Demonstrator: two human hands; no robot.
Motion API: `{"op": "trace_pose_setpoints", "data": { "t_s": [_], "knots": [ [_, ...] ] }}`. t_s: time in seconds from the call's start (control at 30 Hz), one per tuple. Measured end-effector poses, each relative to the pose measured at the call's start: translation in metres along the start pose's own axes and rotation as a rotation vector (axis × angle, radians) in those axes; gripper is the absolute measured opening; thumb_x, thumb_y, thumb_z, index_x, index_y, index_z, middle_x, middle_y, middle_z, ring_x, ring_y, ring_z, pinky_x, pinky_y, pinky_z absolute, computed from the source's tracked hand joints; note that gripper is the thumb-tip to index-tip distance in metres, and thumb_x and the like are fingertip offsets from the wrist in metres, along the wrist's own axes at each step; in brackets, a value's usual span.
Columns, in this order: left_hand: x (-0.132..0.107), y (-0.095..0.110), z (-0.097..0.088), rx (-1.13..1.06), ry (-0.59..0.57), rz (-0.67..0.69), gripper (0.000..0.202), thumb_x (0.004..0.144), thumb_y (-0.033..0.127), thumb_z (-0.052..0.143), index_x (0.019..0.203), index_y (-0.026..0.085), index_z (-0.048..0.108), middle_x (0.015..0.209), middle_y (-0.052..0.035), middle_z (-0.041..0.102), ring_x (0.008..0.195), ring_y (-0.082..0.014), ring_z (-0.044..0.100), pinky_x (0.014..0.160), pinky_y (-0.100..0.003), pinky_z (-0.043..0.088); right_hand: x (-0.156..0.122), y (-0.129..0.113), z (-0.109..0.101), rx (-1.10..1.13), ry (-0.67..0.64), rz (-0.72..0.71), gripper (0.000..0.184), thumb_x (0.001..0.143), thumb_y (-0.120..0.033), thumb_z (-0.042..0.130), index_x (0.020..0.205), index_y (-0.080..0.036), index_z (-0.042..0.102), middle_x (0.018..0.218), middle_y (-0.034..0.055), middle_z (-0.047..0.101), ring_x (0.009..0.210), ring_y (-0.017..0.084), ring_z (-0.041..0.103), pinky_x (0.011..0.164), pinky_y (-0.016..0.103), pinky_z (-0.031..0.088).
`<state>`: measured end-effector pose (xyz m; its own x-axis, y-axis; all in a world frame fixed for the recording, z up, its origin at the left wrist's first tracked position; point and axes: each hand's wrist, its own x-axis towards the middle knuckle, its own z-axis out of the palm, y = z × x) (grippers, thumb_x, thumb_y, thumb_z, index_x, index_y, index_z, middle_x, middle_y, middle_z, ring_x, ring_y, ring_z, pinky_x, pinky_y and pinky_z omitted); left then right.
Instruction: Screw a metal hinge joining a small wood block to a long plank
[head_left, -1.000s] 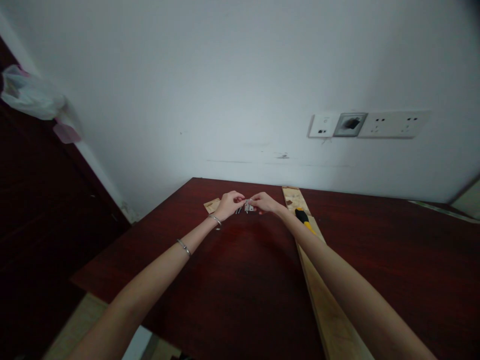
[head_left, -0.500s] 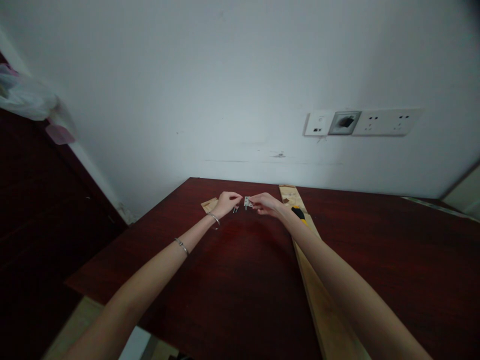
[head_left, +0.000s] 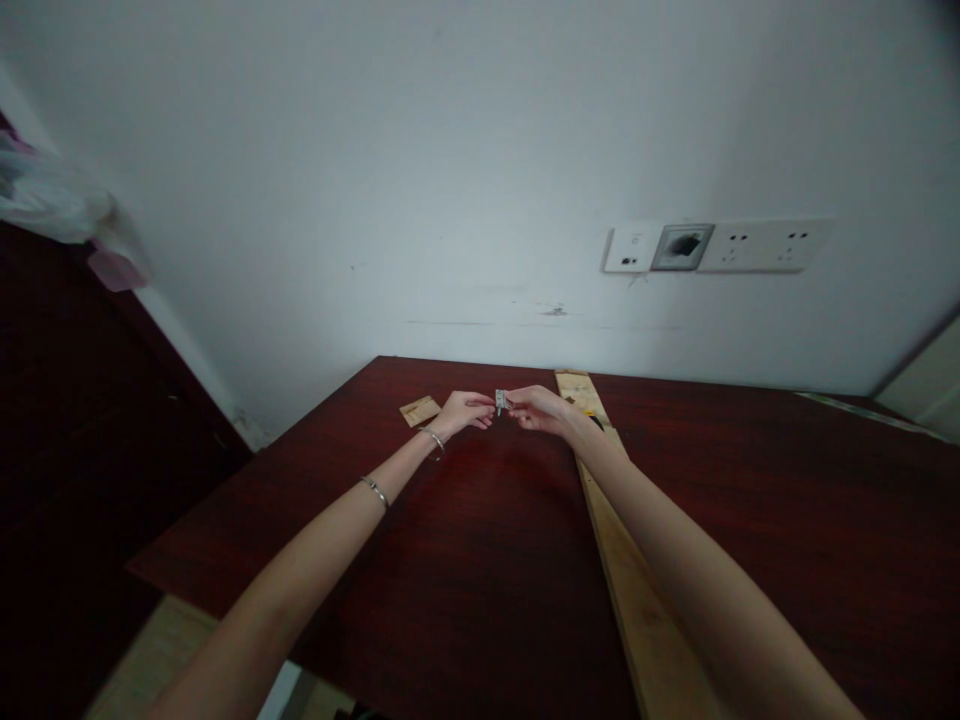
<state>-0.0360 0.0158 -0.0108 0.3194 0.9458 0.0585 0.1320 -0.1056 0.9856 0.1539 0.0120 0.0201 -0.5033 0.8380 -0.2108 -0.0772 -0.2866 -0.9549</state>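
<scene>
A small silver metal hinge [head_left: 501,400] with holes in its leaf is pinched in the fingers of my right hand [head_left: 536,403], above the dark red tabletop. A thin pin-like piece points down from its lower edge. My left hand [head_left: 466,410] has its thumb and fingers closed right at the hinge's left side. What those fingers hold, if anything, is too small to make out. To the left of this hand lies a small flat piece of wood [head_left: 420,410].
A long wooden board [head_left: 615,560] runs front to back under my right forearm. On it, mostly hidden by that arm, lies a yellow and black object [head_left: 592,415]. The tabletop [head_left: 480,580] meets a white wall with sockets [head_left: 757,247]. A plastic bag [head_left: 52,190] hangs at left.
My left hand has moved right, closing the gap to the hinge. The small metal pieces beneath it no longer show. My right hand keeps the hinge, which is now turned slightly.
</scene>
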Motion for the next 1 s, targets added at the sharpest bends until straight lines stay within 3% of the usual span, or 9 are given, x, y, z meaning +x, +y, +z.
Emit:
{"op": "trace_pose_setpoints", "data": {
  "t_s": [0.2, 0.37, 0.57, 0.87, 1.0],
  "knots": [
    [0.002, 0.008, 0.004, 0.043, -0.084, 0.020, 0.021, 0.069, 0.013, 0.068, 0.089, 0.007, 0.066, 0.071, -0.0062, 0.068, 0.057, -0.0102, 0.063, 0.058, -0.023, 0.052, -0.012, -0.002, 0.000, -0.081, -0.065, -0.028, 0.014, 0.076, -0.028, 0.064, 0.075, -0.014, 0.063, 0.065, 0.0027, 0.062, 0.051, 0.005, 0.050, 0.042, 0.012, 0.036],
    [0.000, 0.025, -0.005, 0.128, -0.188, 0.019, 0.018, 0.065, 0.007, 0.066, 0.083, 0.009, 0.068, 0.068, -0.0041, 0.069, 0.056, -0.0105, 0.062, 0.057, -0.023, 0.051, -0.023, -0.006, -0.002, -0.271, -0.081, -0.093, 0.020, 0.072, -0.034, 0.068, 0.078, -0.015, 0.066, 0.069, 0.0030, 0.064, 0.056, 0.006, 0.054, 0.042, 0.013, 0.035],
    [-0.005, 0.043, -0.017, 0.193, -0.185, 0.037, 0.012, 0.069, 0.011, 0.066, 0.080, 0.009, 0.069, 0.060, -0.0037, 0.067, 0.053, -0.0098, 0.061, 0.056, -0.022, 0.050, -0.029, -0.011, -0.004, -0.500, -0.083, -0.208, 0.020, 0.067, -0.028, 0.072, 0.082, -0.015, 0.067, 0.069, 0.0019, 0.066, 0.060, 0.010, 0.057, 0.045, 0.016, 0.042],
    [-0.031, 0.067, -0.002, 0.320, -0.336, 0.159, 0.022, 0.073, 0.017, 0.067, 0.094, 0.012, 0.068, 0.079, -0.0069, 0.070, 0.063, -0.0115, 0.064, 0.064, -0.026, 0.051, -0.042, -0.017, -0.007, -0.617, -0.219, -0.246, 0.023, 0.074, -0.034, 0.065, 0.088, -0.016, 0.065, 0.081, 0.0034, 0.066, 0.069, 0.012, 0.059, 0.052, 0.019, 0.047],
    [-0.035, 0.069, -0.001, 0.397, -0.311, 0.205, 0.016, 0.074, 0.019, 0.065, 0.088, 0.013, 0.069, 0.077, -0.0061, 0.070, 0.063, -0.0115, 0.064, 0.064, -0.024, 0.050, -0.043, -0.016, -0.011, -0.614, -0.254, -0.248, 0.026, 0.076, -0.037, 0.063, 0.093, -0.017, 0.063, 0.085, 0.0040, 0.066, 0.073, 0.012, 0.060, 0.054, 0.019, 0.047]
  ]
}}
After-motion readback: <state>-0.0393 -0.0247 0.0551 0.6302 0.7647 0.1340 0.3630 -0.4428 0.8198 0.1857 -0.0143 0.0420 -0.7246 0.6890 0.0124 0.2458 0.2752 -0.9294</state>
